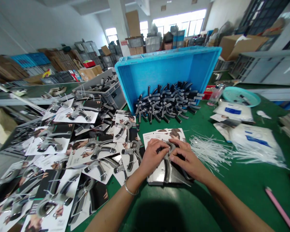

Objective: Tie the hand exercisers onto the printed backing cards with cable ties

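A grey and black hand grip strengthener (167,170) lies on a printed backing card (157,175) atop a stack of cards in front of me. Bent over its coiled top from the left, my left hand (154,154) is closed on it, thumb and fingertips together. From the other side my right hand (185,156) grips the same top end, its fingers curled. A thin white tie end (185,183) sticks out over the card's lower edge. Whether a tie is pinched between the fingertips is hidden. To the right of my right hand lies a loose heap of white cable ties (209,151).
A tipped blue crate (166,67) spills loose hand grips (164,103) onto the green table (207,206). Carded grips (50,145) pile up at left, beside a grey crate (111,93). Bags of ties (253,138), a turquoise tray (241,93) and a pink stick (280,207) are right. A person (168,42) is behind.
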Demonstrator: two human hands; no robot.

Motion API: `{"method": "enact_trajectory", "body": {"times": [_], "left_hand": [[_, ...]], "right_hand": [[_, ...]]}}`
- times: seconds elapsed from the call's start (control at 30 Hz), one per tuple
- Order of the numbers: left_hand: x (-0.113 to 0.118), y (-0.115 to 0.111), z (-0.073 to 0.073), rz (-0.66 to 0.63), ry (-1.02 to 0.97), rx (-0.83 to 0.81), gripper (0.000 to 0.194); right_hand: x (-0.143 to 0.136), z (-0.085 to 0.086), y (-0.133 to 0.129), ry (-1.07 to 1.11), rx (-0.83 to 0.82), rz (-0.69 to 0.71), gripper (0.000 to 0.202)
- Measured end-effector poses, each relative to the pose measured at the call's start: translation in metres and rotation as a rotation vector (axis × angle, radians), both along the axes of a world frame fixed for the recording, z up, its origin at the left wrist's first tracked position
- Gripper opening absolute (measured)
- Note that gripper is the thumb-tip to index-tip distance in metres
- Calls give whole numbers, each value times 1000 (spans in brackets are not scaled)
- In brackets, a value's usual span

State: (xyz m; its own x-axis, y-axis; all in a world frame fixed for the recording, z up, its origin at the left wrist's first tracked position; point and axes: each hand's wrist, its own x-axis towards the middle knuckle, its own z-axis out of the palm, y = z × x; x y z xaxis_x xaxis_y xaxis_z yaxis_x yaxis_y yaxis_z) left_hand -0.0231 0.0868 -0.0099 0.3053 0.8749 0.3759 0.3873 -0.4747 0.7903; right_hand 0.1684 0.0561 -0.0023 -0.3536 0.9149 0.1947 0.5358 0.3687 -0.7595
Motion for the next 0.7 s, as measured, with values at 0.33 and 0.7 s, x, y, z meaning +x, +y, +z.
{"method": "enact_trajectory", "body": {"times": [0.33, 0.7], "left_hand": [[0, -1, 0, 10, -8, 10, 4], [0, 0, -3, 19, -21, 20, 3]], "right_hand": [[-2, 0, 1, 7, -6, -27, 18], [-2, -6, 2, 19, 3, -27, 17]]}}
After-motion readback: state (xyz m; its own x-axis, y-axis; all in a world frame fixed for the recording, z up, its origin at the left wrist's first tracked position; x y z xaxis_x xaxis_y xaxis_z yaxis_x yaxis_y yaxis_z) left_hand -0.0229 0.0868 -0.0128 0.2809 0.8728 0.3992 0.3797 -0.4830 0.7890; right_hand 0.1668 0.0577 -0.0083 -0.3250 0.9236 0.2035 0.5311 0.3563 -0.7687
